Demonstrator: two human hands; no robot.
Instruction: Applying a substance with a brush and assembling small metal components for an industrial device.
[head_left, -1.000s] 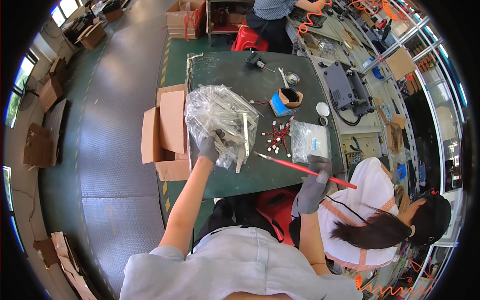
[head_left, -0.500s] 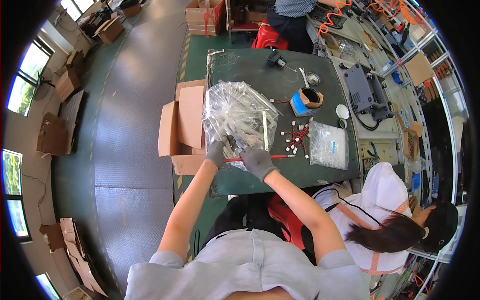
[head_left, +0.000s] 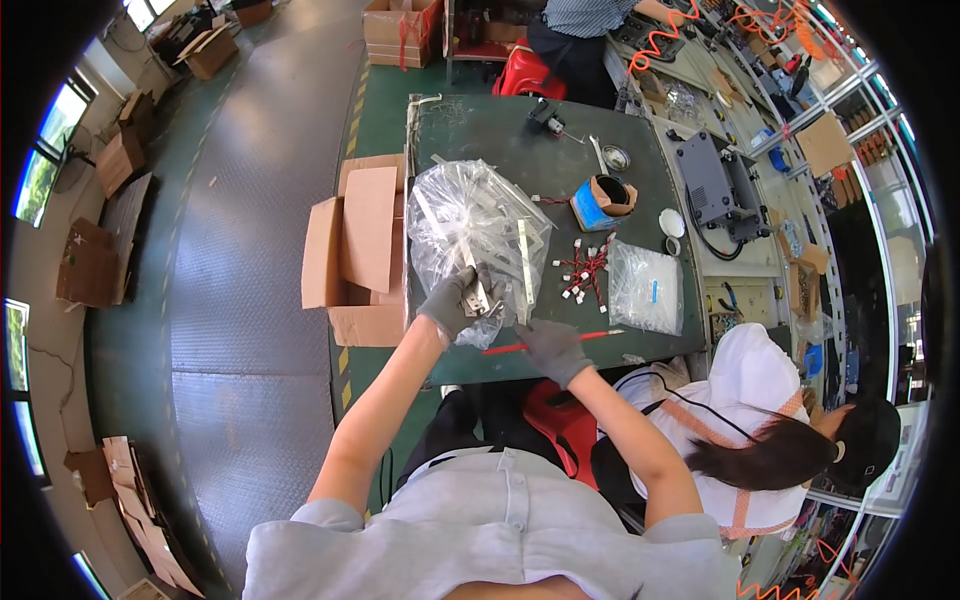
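Note:
My left hand [head_left: 450, 305], in a grey glove, is closed around a flat metal strip [head_left: 476, 291] over the near side of a clear plastic bag [head_left: 445, 215]. Thin metal strips show in and on the bag. To the right, my gloved right hand [head_left: 555, 350] pinches the near end of a long pale metal strip [head_left: 525, 265] lying along the bag's right side. Under that hand, a thin red stick [head_left: 505, 349] with a pale tip lies across the green table; the hand hides its middle.
An open cardboard box [head_left: 368, 325] stands against the table's left edge. Right of the bag are red-wired connectors [head_left: 585, 270], a clear packet [head_left: 645, 290], a blue tin [head_left: 603, 203] and a wrench [head_left: 598, 155]. A co-worker in white [head_left: 755, 380] sits close at right.
My right hand has moved right and nearer to me, off the bag to the pale strip's end. The red stick now lies nearer the table's front edge. My left hand has shifted slightly right.

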